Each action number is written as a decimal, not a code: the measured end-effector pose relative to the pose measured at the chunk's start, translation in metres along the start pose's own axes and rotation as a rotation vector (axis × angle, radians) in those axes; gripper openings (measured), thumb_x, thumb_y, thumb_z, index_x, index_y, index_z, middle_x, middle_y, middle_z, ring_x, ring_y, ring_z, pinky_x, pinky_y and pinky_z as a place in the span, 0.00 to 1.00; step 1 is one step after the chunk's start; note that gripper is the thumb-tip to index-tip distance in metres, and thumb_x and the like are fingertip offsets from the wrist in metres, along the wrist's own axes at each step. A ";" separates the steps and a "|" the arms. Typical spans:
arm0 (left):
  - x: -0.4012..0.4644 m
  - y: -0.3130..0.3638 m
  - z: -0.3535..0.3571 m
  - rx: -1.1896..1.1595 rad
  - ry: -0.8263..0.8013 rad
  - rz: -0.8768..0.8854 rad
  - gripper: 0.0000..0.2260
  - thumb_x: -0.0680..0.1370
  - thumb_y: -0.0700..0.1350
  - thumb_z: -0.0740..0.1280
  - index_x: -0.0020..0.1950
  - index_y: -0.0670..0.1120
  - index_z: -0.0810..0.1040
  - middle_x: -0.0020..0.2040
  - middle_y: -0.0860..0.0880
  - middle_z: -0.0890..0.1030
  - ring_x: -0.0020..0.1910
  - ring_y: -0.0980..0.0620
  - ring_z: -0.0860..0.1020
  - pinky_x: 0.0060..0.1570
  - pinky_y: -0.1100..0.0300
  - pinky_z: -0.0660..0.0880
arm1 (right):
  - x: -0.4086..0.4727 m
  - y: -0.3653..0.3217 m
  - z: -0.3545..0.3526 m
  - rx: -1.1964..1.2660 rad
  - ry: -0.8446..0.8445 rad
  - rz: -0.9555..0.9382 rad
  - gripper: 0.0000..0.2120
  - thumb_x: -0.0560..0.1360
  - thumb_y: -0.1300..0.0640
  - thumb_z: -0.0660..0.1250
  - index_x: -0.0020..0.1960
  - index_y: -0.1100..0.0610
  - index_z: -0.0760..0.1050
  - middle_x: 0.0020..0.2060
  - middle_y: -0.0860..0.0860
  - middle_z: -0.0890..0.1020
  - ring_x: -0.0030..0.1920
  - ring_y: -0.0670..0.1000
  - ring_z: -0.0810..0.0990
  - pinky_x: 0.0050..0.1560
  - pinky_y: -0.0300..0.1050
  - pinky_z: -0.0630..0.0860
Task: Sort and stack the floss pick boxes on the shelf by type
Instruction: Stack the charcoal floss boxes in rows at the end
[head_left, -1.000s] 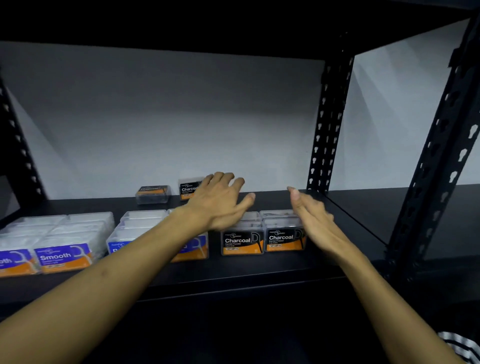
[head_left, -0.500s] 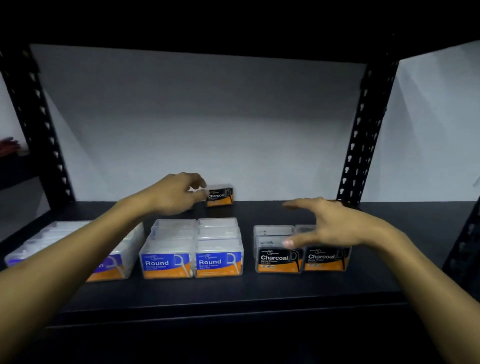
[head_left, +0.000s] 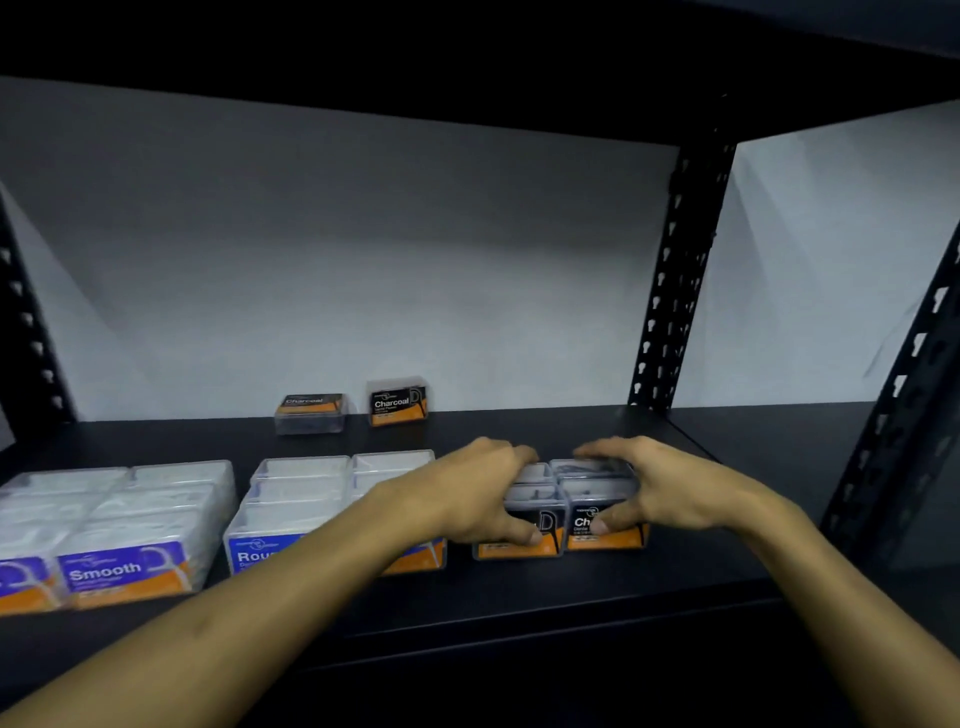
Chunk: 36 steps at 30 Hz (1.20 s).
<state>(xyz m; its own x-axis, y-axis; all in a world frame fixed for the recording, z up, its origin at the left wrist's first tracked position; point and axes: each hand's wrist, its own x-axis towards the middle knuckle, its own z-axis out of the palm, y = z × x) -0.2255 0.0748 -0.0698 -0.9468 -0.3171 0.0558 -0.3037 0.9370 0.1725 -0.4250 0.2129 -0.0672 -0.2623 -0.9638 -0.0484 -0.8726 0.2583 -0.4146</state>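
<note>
Clear floss pick boxes stand in groups on the black shelf (head_left: 519, 613). The Smooth boxes (head_left: 119, 525) are at the left and the Round boxes (head_left: 306, 499) in the middle. Right of them is the Charcoal group (head_left: 582, 488). My left hand (head_left: 478, 493) grips its left side, thumb on the front label. My right hand (head_left: 660, 488) grips its right side, fingers over the top. Two loose Charcoal boxes are at the back: one lying flat (head_left: 310, 413), one upright (head_left: 398, 401).
Black perforated uprights stand at the back right (head_left: 675, 270), front right (head_left: 904, 395) and left (head_left: 26, 322). A white wall closes the back. An upper shelf hangs overhead. Bare shelf surface runs right of the Charcoal group.
My left hand came forward from the upright Charcoal box at the back to the front Charcoal group. My right hand dropped onto the group. Both now grip it.
</note>
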 end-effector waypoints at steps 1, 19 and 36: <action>0.000 0.000 0.002 -0.009 0.018 0.000 0.32 0.71 0.60 0.75 0.68 0.46 0.71 0.61 0.46 0.77 0.60 0.46 0.75 0.58 0.49 0.76 | 0.000 0.000 0.000 0.009 -0.002 -0.006 0.42 0.65 0.45 0.80 0.74 0.45 0.66 0.67 0.42 0.74 0.64 0.44 0.74 0.69 0.46 0.71; 0.001 0.003 0.007 0.010 0.021 0.021 0.31 0.72 0.57 0.74 0.69 0.43 0.71 0.59 0.44 0.76 0.58 0.46 0.76 0.56 0.49 0.77 | 0.000 -0.005 -0.001 0.046 -0.067 -0.036 0.30 0.67 0.48 0.80 0.62 0.44 0.67 0.55 0.44 0.78 0.53 0.46 0.80 0.56 0.48 0.79; -0.018 -0.134 -0.078 0.007 0.120 -0.388 0.20 0.82 0.50 0.63 0.74 0.48 0.70 0.72 0.46 0.73 0.69 0.45 0.72 0.66 0.54 0.68 | 0.102 -0.076 -0.004 -0.019 0.197 -0.158 0.32 0.75 0.46 0.71 0.75 0.51 0.64 0.74 0.48 0.68 0.72 0.50 0.68 0.67 0.42 0.65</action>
<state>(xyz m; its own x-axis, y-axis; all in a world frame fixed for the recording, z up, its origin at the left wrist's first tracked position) -0.1594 -0.0566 -0.0172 -0.7426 -0.6618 0.1023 -0.6371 0.7452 0.1969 -0.3871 0.0956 -0.0374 -0.1959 -0.9612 0.1941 -0.9160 0.1087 -0.3861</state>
